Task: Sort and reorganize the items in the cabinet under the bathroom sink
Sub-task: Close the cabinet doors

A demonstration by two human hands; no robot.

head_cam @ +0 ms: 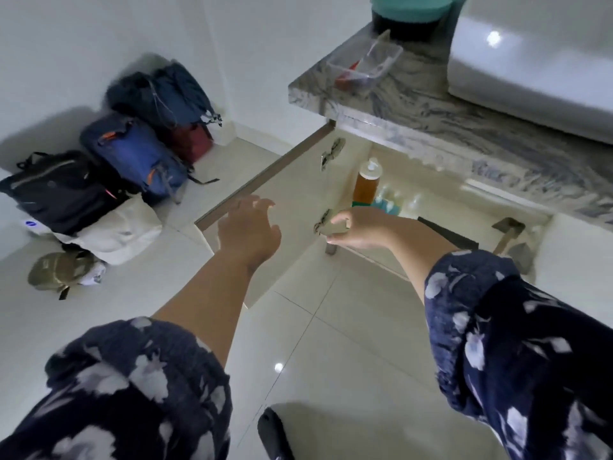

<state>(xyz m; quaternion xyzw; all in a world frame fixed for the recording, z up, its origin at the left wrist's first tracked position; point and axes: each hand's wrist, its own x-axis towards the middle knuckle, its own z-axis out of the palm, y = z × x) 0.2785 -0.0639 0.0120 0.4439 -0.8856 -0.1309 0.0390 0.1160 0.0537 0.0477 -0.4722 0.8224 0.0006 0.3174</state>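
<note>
The cabinet under the marble counter sits at about two o'clock from the frame's centre, its left door swung wide open toward ten o'clock. Inside, at the left front, stands an amber bottle with a white pump cap, and just beside it at three o'clock are blurred teal and pale items too indistinct to name. The left hand hovers over the open door with fingers spread and loosely bent, gripping nothing. The right hand reaches toward the cabinet opening by the lower hinge, thumb and fingers apart in a loose curve, holding nothing. On the counter at twelve o'clock a clear plastic box holds something red. At nine o'clock, backpacks are heaped against the wall
</note>
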